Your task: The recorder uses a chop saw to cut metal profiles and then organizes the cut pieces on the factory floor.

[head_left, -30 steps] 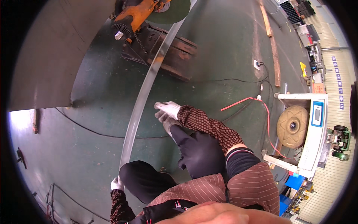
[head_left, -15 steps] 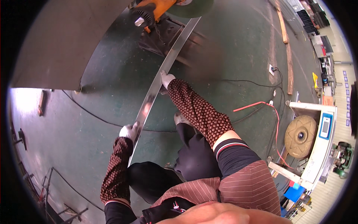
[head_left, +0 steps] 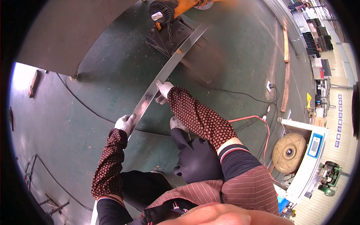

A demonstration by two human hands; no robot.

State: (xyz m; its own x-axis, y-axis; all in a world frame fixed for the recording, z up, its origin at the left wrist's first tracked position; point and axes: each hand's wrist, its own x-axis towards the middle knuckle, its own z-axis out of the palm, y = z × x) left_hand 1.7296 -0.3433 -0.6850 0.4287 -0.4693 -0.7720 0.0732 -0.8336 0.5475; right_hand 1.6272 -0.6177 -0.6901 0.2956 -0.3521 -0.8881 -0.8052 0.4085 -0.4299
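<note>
A long, shiny flat metal strip (head_left: pixel 150 91) slants from the lower left up to an orange cut-off saw (head_left: pixel 165 10) at the top. In a white glove, my left hand (head_left: pixel 125 123) is closed on the strip's nearer part. My right hand (head_left: pixel 163 91), also gloved, grips it farther along, thumb on top and fingers beneath the edge. The strip's far end lies across the saw's dark metal base (head_left: pixel 180 32). A brownish blur hangs just right of that base. Patterned sleeve covers hide both forearms.
A large grey panel (head_left: pixel 67 33) fills the upper left. Black cable (head_left: pixel 90 112) crosses the green floor. To the right stand a white-framed machine with a tan round disc (head_left: pixel 289 153), a red hose (head_left: pixel 267 138), and wooden strips (head_left: pixel 287 75). A wood block (head_left: pixel 34 84) lies at left.
My view has turned, shifting the surroundings. Both hands keep hold of the metal strip. The saw's green disc, visible above the strip's far end earlier, no longer shows there.
</note>
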